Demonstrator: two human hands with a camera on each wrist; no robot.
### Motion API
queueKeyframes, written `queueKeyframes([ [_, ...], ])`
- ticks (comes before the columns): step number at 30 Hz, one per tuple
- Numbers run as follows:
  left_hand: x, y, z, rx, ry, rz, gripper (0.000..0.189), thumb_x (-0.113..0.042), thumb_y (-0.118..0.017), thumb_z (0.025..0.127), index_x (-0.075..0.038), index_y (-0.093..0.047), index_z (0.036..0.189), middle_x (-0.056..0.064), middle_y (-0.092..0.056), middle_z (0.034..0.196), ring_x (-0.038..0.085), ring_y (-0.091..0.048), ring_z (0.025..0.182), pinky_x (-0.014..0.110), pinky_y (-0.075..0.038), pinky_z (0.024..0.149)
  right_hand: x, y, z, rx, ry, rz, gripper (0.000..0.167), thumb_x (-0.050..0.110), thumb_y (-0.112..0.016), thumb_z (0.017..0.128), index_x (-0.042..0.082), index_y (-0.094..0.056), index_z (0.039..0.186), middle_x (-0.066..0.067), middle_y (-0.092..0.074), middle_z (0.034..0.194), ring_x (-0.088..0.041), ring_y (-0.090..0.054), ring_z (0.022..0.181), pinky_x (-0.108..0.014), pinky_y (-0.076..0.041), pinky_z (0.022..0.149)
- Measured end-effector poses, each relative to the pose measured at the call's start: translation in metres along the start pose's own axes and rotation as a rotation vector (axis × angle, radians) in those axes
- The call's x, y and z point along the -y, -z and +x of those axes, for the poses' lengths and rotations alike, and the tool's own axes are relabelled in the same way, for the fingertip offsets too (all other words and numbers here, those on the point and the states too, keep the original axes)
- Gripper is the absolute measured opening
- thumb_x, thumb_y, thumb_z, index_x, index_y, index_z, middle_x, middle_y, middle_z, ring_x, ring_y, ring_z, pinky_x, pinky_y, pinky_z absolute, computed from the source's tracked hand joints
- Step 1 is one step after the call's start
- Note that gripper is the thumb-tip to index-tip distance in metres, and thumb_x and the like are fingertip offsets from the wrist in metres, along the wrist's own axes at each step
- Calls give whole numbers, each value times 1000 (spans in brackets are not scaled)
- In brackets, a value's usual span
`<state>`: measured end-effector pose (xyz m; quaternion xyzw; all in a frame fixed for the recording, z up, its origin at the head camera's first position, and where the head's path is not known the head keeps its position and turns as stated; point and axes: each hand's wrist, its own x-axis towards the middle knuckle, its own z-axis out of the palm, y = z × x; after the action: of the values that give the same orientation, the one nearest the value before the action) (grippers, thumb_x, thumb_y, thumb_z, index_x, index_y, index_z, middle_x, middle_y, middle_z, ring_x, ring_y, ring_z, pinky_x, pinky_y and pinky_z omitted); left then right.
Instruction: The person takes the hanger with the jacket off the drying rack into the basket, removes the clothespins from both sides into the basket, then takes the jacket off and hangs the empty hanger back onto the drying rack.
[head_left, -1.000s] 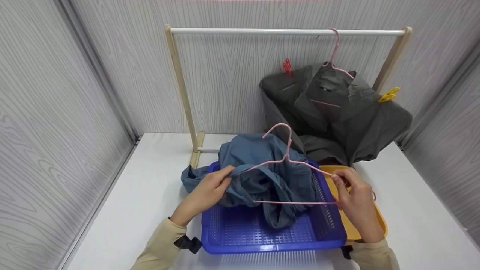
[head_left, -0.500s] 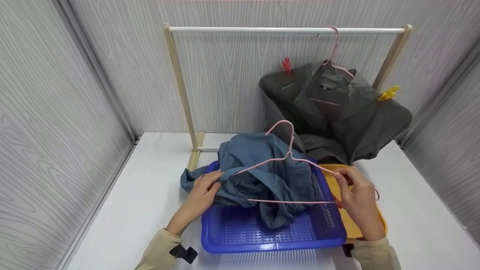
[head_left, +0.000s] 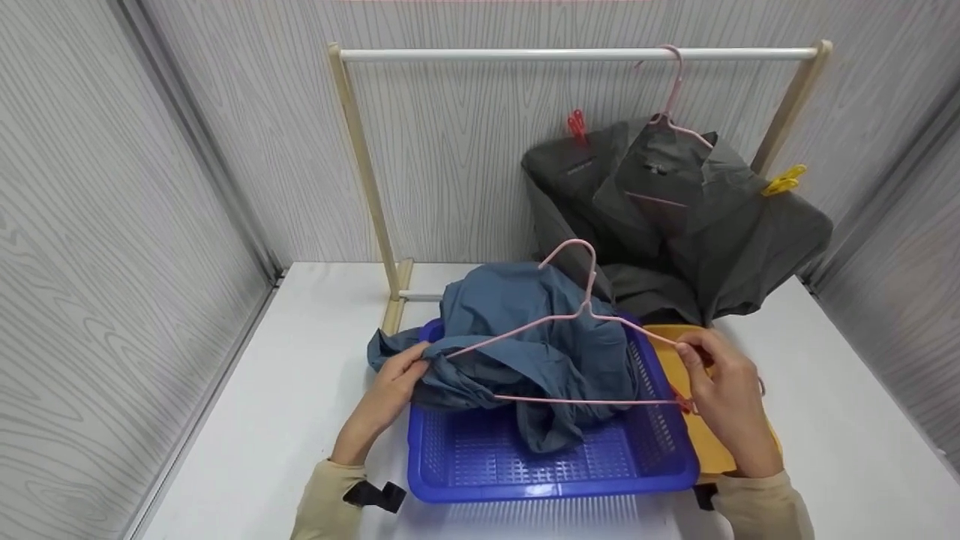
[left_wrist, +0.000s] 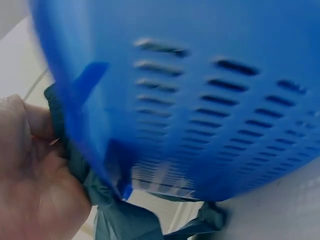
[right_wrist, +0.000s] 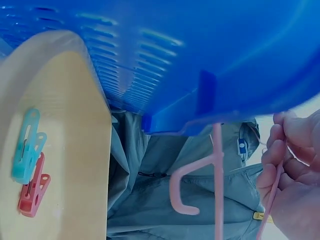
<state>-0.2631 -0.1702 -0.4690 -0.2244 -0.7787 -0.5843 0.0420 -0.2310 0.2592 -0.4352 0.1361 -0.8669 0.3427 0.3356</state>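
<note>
A pink clothes hanger (head_left: 559,318) lies over a crumpled blue garment (head_left: 495,296), hook toward the rack. My right hand (head_left: 726,390) pinches the hanger's right shoulder; the right wrist view shows fingers (right_wrist: 274,150) curled round the pink wire. My left hand (head_left: 391,386) pinches the edge of the garment between thumb and fingers. Cloth covers the hanger's left end. From below, in the left wrist view, the garment (left_wrist: 75,155) emerges beside that palm. Much of it bunches over a blue perforated basket (head_left: 551,491), draping past the left rim.
A wooden rack with a white rail (head_left: 487,55) stands behind, where a dark grey garment (head_left: 660,247) hangs on another pink hanger. Red (head_left: 577,126) and yellow clothespins (head_left: 784,181) are on it. A yellow tray (head_left: 705,442) with teal (right_wrist: 24,155) and red clothespins (right_wrist: 33,192) sits right of the basket.
My left hand has drawn the garment's edge down and left, so it exposes more of the hanger's left shoulder. The hanger and my right hand have shifted slightly right.
</note>
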Motion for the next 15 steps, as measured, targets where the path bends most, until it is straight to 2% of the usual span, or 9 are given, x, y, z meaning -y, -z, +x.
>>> queueKeyframes([
  [2, 0, 0, 2, -6, 0, 1, 26, -2, -43, 103, -8, -65, 116, 3, -61, 111, 18, -52, 107, 33, -38, 95, 0, 1, 0, -9, -6, -6, 8, -1, -67, 90, 0, -64, 98, -4, -56, 84, -13, -47, 73, -13, -37, 67],
  [3, -1, -1, 2, -14, 4, 1, 28, -1, -43, 103, -8, -64, 120, 4, -61, 106, 18, -53, 102, 34, -39, 92, -1, 1, 0, -13, -11, -9, 8, -1, -67, 90, 0, -64, 98, -5, -56, 84, -13, -47, 73, -13, -37, 67],
  [5, -1, -2, 3, -42, -5, 13, 35, -1, -44, 103, -12, -60, 132, 2, -62, 120, 15, -53, 111, 34, -38, 97, -1, 2, 1, -26, -20, -18, 8, -1, -67, 91, 0, -65, 98, -5, -57, 84, -13, -47, 73, -13, -37, 67],
  [6, -2, -3, 4, -62, -15, 29, 39, 0, -45, 102, -14, -57, 137, 1, -61, 124, 14, -55, 106, 34, -39, 96, -1, 2, 1, -33, -24, -24, 8, -1, -67, 91, 1, -65, 99, -5, -57, 85, -13, -47, 73, -13, -37, 67],
  [9, -3, -6, 5, -117, -66, 96, 48, 1, -49, 101, -22, -54, 143, -2, -62, 102, 9, -48, 75, 29, -40, 79, -1, 6, 2, -55, -28, -32, 8, 0, -67, 91, 1, -65, 99, -4, -57, 85, -13, -47, 75, -12, -38, 68],
  [10, -4, -7, 5, -127, -92, 120, 49, 1, -49, 101, -25, -55, 142, -6, -64, 111, 6, -54, 83, 28, -42, 83, -1, 7, 2, -64, -23, -35, 8, 0, -67, 91, 1, -65, 99, -4, -57, 85, -12, -47, 75, -12, -38, 69],
  [12, -4, -8, 5, -140, -128, 171, 50, 5, -49, 99, -26, -60, 137, -6, -66, 106, 7, -56, 81, 28, -45, 83, 0, 10, 3, -81, -16, -34, 10, -2, -67, 90, 1, -65, 99, -4, -57, 85, -12, -47, 75, -11, -38, 69],
  [13, -5, -9, 6, -139, -139, 191, 50, 7, -48, 99, -26, -63, 134, -6, -67, 106, 8, -60, 90, 29, -46, 89, 1, 11, 3, -89, -6, -32, 10, -3, -68, 90, 0, -65, 99, -4, -57, 85, -12, -47, 76, -11, -38, 70],
  [15, -6, -11, 5, -132, -146, 217, 47, 8, -47, 98, -23, -68, 128, -6, -65, 123, 11, -59, 113, 34, -43, 100, 3, 13, 3, -103, 5, -29, 10, -3, -68, 89, 0, -65, 98, -5, -58, 86, -11, -47, 76, -11, -38, 72],
])
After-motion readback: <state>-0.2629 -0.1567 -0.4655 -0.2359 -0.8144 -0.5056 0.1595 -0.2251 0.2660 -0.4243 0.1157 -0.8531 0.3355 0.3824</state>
